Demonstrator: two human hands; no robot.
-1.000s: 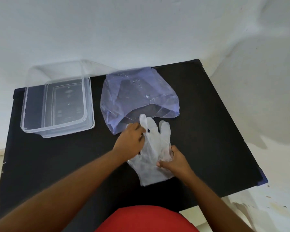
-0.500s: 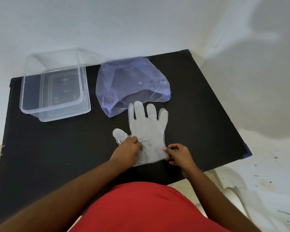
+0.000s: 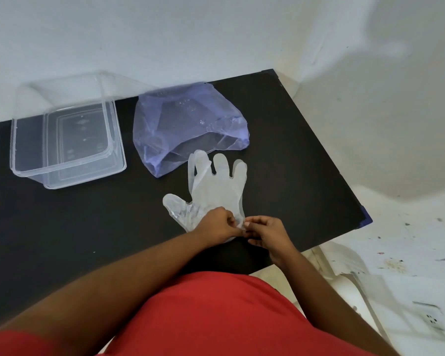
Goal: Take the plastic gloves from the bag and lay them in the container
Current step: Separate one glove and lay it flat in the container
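Note:
Clear plastic gloves (image 3: pixel 213 188) lie flat on the black table (image 3: pixel 88 227), fingers pointing away from me, thumb to the left. My left hand (image 3: pixel 217 224) and my right hand (image 3: pixel 265 231) meet at the cuff end and pinch its edge between fingertips. The pale purple plastic bag (image 3: pixel 188 122) lies just beyond the gloves' fingertips, its mouth facing me. A clear rectangular container (image 3: pixel 64 132) stands open at the far left of the table; nothing shows inside it.
A white wall runs behind the table. The table's right edge (image 3: pixel 344 176) slants toward me, with white flooring and a white chair frame (image 3: pixel 365 291) below it. My red shirt fills the lower frame.
The gloves were pulled clear of the bag and spread flat on the table. Both hands slid back to the cuff and came together there.

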